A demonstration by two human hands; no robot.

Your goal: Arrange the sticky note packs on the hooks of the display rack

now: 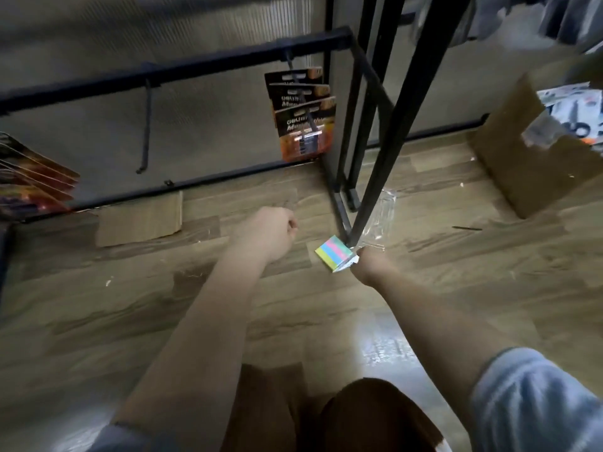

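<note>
One light pack [334, 252] pinched by right hand [370, 262]; slippery wrap, grab its top tab. Left hand [267, 231] fisted, empty.

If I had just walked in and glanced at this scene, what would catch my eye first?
Probably the pastel-striped sticky note pack, low over the wooden floor at the centre, pinched by the right hand. The left hand hovers beside it, curled and holding nothing. Behind, orange-and-black packs hang from a hook on the black display rack.
</note>
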